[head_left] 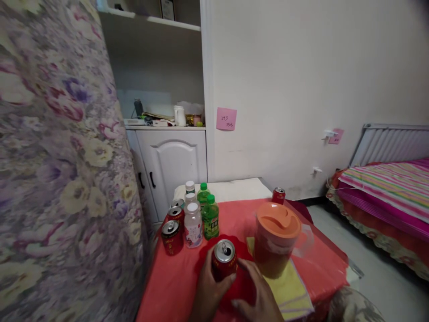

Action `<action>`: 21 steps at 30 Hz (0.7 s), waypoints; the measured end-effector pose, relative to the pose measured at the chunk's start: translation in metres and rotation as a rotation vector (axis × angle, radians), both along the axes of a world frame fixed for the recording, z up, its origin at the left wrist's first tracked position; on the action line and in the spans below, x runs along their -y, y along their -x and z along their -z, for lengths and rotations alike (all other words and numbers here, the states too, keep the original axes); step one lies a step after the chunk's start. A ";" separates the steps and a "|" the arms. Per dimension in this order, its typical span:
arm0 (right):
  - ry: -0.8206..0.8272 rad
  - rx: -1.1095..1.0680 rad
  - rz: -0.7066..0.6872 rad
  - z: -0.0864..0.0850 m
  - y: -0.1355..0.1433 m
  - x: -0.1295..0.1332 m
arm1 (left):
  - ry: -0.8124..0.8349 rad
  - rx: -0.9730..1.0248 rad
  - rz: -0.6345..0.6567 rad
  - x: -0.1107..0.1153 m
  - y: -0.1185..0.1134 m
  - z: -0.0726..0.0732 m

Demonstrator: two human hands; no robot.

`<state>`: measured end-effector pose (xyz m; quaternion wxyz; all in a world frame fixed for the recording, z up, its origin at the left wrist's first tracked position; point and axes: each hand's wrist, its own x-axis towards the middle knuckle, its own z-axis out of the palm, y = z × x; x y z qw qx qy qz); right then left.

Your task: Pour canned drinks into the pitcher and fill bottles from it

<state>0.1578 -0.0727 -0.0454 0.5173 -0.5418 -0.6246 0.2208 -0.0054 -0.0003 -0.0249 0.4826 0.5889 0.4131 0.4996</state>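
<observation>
My left hand point(211, 290) is wrapped round an opened red drink can point(224, 268), whose silver top faces up. At the can's right side is my right hand point(256, 293), thumb and fingers spread apart; the fingertips are close to the can, and whether they touch it I cannot tell. Beneath both hands lies a dark red round plate or mat point(204, 256). Just to the right, a clear pitcher point(272, 257) with an orange lid point(279, 220) holds brownish liquid and stands on a yellow cloth point(291, 293).
Left on the red-covered table point(157, 286) are red cans point(172, 239), clear white-capped bottles point(193, 228) and green bottles point(211, 219). Another red can point(278, 195) stands at the back right. A floral curtain point(67, 156) hangs left; a bed point(389, 192) is at the right.
</observation>
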 end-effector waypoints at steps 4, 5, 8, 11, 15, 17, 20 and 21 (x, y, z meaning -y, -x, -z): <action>0.017 -0.039 0.043 -0.006 0.018 -0.019 | -0.001 0.003 -0.034 -0.001 0.001 -0.004; 0.013 -0.054 0.065 -0.008 0.022 -0.022 | 0.004 0.008 -0.036 -0.001 0.001 -0.006; -0.022 -0.098 0.078 -0.016 0.030 -0.028 | 0.022 0.055 -0.027 0.000 -0.001 -0.010; -0.022 -0.107 0.062 -0.022 0.034 -0.030 | 0.034 0.111 -0.012 0.000 -0.003 -0.012; 0.043 -0.071 0.085 -0.018 0.035 -0.030 | 0.027 0.114 0.038 -0.004 -0.001 -0.007; 0.053 -0.072 0.093 -0.013 0.033 -0.029 | 0.039 0.106 0.069 -0.008 0.001 -0.002; 0.038 -0.116 0.100 -0.008 0.030 -0.026 | 0.069 0.073 0.100 -0.012 0.007 0.004; 0.034 -0.136 0.099 -0.007 0.029 -0.024 | 0.077 0.062 0.121 -0.013 0.010 0.004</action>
